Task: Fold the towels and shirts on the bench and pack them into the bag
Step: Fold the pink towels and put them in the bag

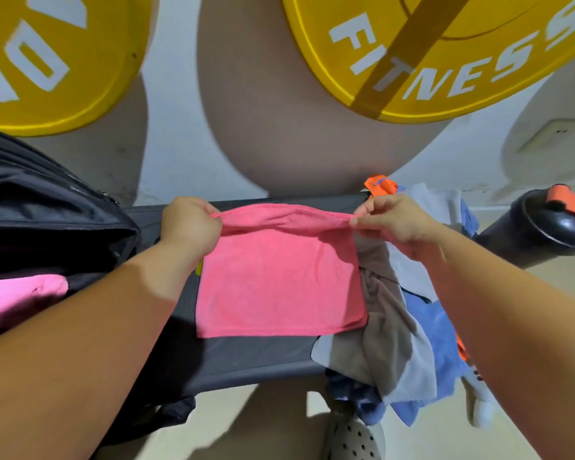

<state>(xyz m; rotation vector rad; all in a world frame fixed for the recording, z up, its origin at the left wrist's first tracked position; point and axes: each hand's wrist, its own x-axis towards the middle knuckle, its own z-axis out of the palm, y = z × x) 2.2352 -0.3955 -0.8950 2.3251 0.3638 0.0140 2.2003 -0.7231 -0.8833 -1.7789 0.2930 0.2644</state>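
A pink towel [279,280] lies doubled on the dark bench [246,356], its near edges lined up. My left hand [188,224] grips the towel's far left corner and my right hand [392,220] pinches the far right corner, lifting that far edge slightly off the bench. To the left stands an open black bag [47,200] with a lighter pink cloth [20,300] inside. A heap of grey, blue and brown towels and shirts [402,340] lies on the bench's right end, partly hanging over the edge.
Two big yellow weight plates [445,54] lean on the wall behind the bench. A black roller with an orange cap [551,224] sits at the right. An orange item [380,185] lies beyond the pile. My grey clog [352,439] shows on the pale floor below.
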